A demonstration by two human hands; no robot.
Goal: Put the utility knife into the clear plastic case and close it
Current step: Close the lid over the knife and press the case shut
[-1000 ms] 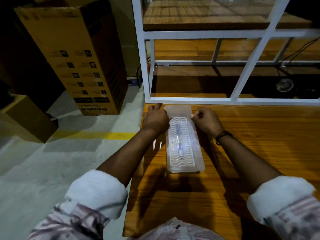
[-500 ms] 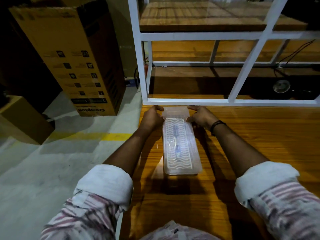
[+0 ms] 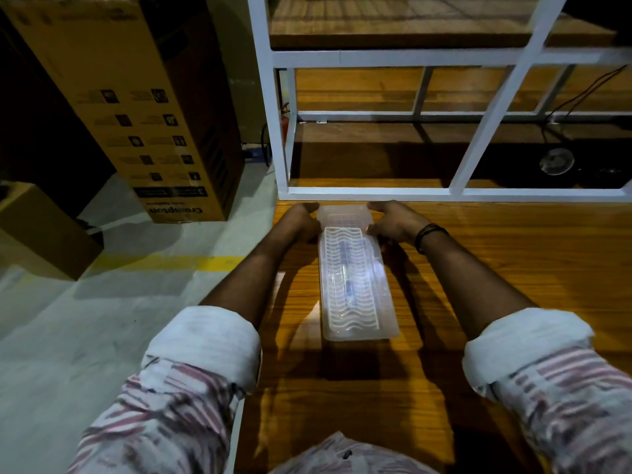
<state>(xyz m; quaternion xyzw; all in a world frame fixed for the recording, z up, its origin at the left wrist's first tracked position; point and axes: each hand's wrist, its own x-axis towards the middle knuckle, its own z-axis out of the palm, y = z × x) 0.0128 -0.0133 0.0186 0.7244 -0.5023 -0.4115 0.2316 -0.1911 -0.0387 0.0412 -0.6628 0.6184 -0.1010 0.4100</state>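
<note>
Shifted since a second ago: both hands now further up, from the long sides of the clear plastic case (image 3: 357, 285) to its far end; case itself pushed slightly away toward the white frame (image 3: 376, 193). Left hand (image 3: 301, 222) pressed against the far left corner of the case, fingers curled around the edge, tips hidden behind the lid flap. Right hand (image 3: 393, 224) clamped on the far right corner, thumb side against the lid, fingertips tucked out of sight; dark wristband (image 3: 429, 236) on that wrist. Case lying lengthwise on the wooden table (image 3: 513, 285), lid down, wavy ribbed pattern on top. Utility knife (image 3: 347, 282) inside the case, seen only as a dim dark streak through the ribbed plastic; shape and blade not discernible. Latch condition at the far end not discernible, covered by both hands. Rolled white cuffs and striped sleeves in the foreground, cut off by the lower edge. Tall cardboard box (image 3: 143, 107) on the grey floor at left, top cropped, print upside down and mostly illegible. Round dark object (image 3: 557, 161) behind the frame, too dim to identify.
</note>
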